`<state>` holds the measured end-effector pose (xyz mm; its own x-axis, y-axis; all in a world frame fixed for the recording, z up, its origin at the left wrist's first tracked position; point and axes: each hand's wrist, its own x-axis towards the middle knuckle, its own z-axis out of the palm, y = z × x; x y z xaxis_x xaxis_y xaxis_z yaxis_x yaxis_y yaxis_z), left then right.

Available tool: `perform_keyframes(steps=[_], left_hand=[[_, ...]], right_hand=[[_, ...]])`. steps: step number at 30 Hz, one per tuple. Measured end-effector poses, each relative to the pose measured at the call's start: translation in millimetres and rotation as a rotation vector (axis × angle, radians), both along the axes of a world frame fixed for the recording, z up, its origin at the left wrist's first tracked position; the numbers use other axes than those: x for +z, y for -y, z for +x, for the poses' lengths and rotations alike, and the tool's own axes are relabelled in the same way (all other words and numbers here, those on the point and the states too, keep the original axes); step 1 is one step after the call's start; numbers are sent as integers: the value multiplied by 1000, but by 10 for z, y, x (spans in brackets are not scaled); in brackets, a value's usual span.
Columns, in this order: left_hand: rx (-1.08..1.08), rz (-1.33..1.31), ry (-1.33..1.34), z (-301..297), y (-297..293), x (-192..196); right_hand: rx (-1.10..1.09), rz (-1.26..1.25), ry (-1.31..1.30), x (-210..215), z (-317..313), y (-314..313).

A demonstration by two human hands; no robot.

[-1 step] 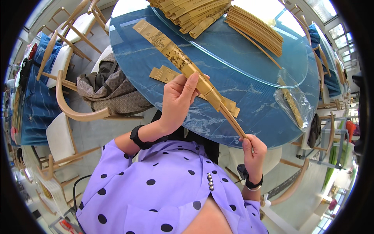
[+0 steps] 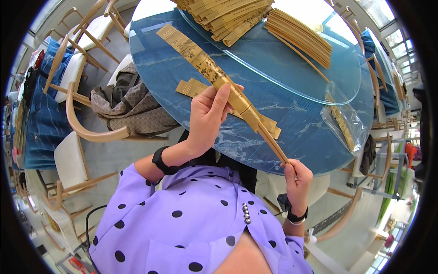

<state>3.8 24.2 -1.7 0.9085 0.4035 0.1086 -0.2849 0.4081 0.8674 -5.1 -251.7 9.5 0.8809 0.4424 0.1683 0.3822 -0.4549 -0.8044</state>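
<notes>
My left hand (image 2: 207, 116) pinches a long gold paper chopstick sleeve (image 2: 196, 59) with dark printing between thumb and fingers. The sleeve slants from upper left to lower right above the table. Out of its lower end comes a pair of wooden chopsticks (image 2: 272, 145), and my right hand (image 2: 299, 180) grips their outer ends. How far the sticks reach inside the sleeve is hidden. Beneath the held sleeve, a few more gold sleeves (image 2: 189, 87) lie on the blue tabletop, partly covered by my left hand.
On the round blue marbled table (image 2: 159, 68) is a raised glass turntable (image 2: 283, 82). It carries a pile of gold sleeves (image 2: 219, 16) and a bundle of wooden chopsticks (image 2: 301, 36). A clear plastic bag (image 2: 358, 118) lies at right. A patterned bag (image 2: 127, 98) rests on a chair at left.
</notes>
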Motion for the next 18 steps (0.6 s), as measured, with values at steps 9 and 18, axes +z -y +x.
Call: perform_keyframes(steps=[9,18], left_hand=[[27,22,50,12,-38,22],[151,24,36,51,-47,-6]], right_hand=[[-77,295,-463,-108,-76,25],[-125,613,-607,-88,6,-60]])
